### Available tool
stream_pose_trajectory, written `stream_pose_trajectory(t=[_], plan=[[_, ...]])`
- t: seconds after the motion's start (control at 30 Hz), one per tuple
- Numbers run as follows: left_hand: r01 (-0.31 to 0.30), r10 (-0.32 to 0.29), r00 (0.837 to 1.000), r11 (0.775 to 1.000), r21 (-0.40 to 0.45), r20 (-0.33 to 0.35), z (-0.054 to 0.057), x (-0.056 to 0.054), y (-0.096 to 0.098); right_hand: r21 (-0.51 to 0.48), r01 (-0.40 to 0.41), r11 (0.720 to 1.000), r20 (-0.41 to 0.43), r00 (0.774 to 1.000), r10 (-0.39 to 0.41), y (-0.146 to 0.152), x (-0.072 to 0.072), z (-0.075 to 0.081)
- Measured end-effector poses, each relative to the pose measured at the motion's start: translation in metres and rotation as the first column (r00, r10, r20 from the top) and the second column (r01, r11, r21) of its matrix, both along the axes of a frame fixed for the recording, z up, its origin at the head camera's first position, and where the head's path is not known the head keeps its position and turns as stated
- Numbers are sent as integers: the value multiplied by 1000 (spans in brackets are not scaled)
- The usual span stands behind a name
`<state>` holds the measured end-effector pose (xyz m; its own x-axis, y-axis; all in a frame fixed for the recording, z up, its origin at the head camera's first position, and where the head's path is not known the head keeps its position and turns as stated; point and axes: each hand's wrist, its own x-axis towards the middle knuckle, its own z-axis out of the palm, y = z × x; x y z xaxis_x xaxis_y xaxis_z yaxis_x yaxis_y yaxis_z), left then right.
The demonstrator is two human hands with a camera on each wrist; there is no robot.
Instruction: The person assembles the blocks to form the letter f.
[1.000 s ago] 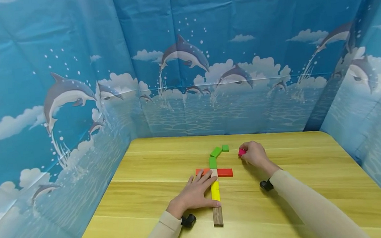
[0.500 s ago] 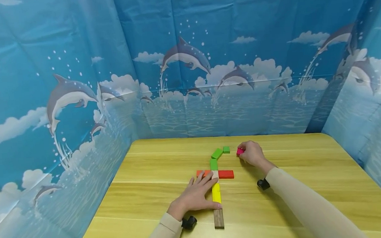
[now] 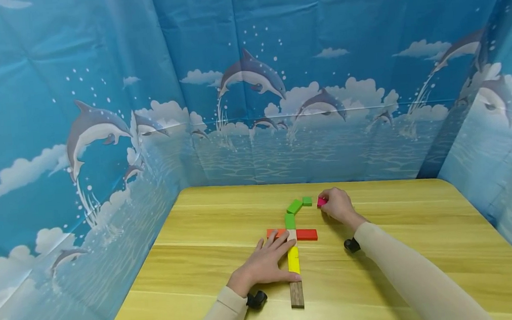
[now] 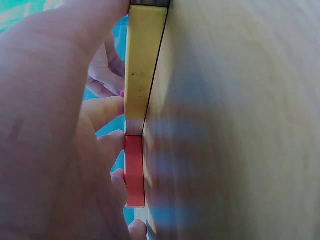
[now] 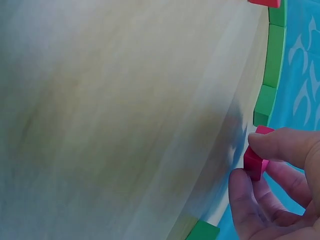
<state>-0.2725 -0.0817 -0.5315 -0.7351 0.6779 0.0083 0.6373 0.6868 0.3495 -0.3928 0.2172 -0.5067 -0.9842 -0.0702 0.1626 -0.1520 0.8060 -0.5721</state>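
My left hand point(image 3: 265, 264) lies with spread fingers across a row of flat blocks. Its thumb touches where the yellow block point(image 3: 294, 260) meets the dark brown block point(image 3: 297, 295); its fingertips rest on the left red block point(image 4: 134, 170) and near the pale block point(image 3: 291, 235). My right hand point(image 3: 339, 206) pinches a small pink block point(image 5: 254, 162) between thumb and fingers. The pink block stands just right of a small green cube point(image 3: 307, 201), with a narrow gap. A longer green block point(image 3: 294, 206) and another green block point(image 3: 290, 221) curve down to the pale one.
A second red block point(image 3: 307, 235) extends right from the pale block. Another green block point(image 5: 202, 231) shows at the bottom of the right wrist view. The wooden table point(image 3: 412, 228) is bounded at the back by a dolphin-print curtain point(image 3: 326, 150).
My right hand has brought the pink block leftward, closer to the small green cube. My left hand stays in place on the blocks; the head view has shifted slightly.
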Motion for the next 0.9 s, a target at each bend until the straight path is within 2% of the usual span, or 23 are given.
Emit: stream_pose_trajectory(t=[0.37, 0.67, 0.9], plan=[[-11, 11, 1000, 1000, -4, 10, -1, -3, 4, 10, -3, 1000, 10, 1000, 3, -1, -11, -1], [-16, 16, 1000, 1000, -6, 12, 2, -2, 6, 9, -18, 1000, 55, 998, 18, -1, -15, 1], [-22, 22, 1000, 1000, -6, 10, -1, -4, 8, 21, -20, 1000, 86, 996, 18, -2, -17, 0]])
